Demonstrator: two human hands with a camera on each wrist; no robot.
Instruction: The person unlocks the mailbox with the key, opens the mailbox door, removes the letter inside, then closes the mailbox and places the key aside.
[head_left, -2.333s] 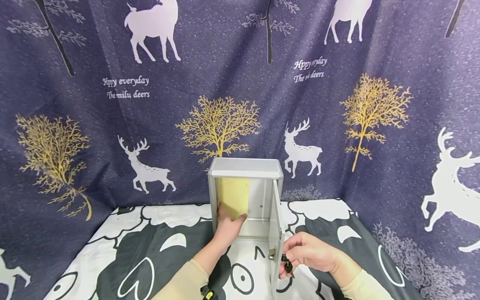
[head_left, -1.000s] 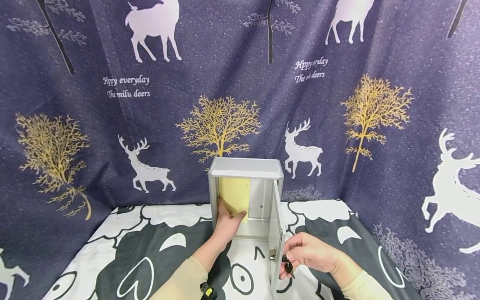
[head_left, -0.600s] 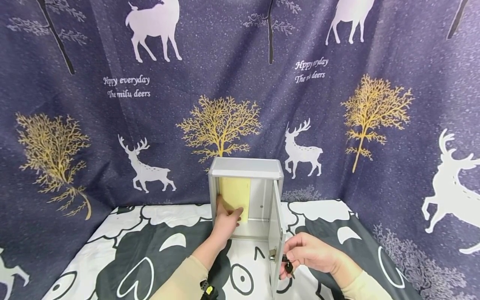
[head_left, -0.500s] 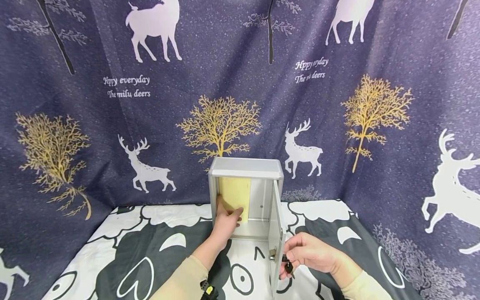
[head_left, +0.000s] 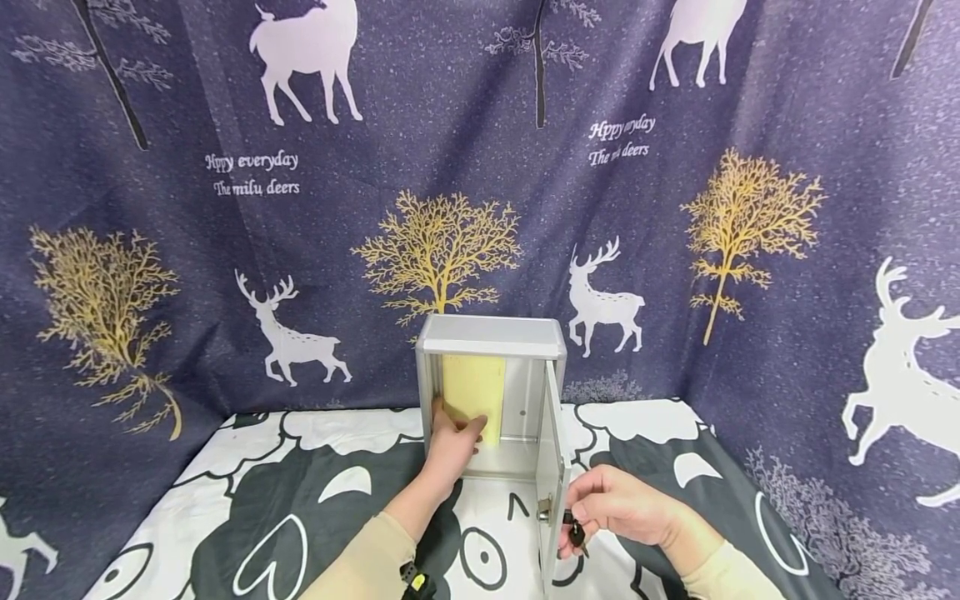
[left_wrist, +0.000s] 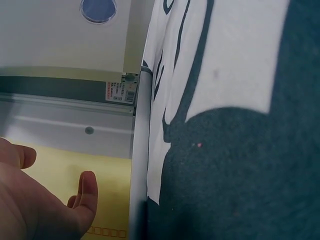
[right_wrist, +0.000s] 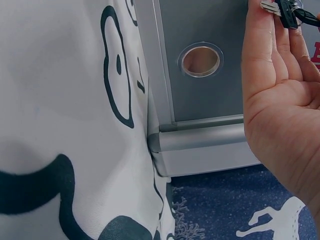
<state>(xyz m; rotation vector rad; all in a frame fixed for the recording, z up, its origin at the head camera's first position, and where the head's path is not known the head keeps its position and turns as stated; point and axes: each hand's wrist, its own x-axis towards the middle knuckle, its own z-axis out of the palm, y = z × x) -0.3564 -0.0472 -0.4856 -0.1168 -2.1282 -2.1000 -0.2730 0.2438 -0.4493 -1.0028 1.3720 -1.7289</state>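
A yellow envelope (head_left: 476,387) stands upright inside a grey metal mailbox (head_left: 491,333), against its back wall. My left hand (head_left: 452,450) reaches into the mailbox at the envelope's lower left part. Its thumb and fingers are spread before the envelope in the left wrist view, where a row of small printed squares shows on the paper. The mailbox door (head_left: 553,458) stands swung out on the right. My right hand (head_left: 618,504) pinches a black-headed key at the door's lock (head_left: 545,508), and a second key (head_left: 577,534) hangs below the fingers.
A round window (right_wrist: 201,61) is set in the door's outer face. White and dark patterned cloth (head_left: 360,517) lies under the mailbox, and a dark blue curtain (head_left: 360,250) with deer and trees hangs close behind it.
My left thumb has come away from the envelope's right edge and lies further left. The envelope has shifted slightly right. My right hand has stayed at the lock.
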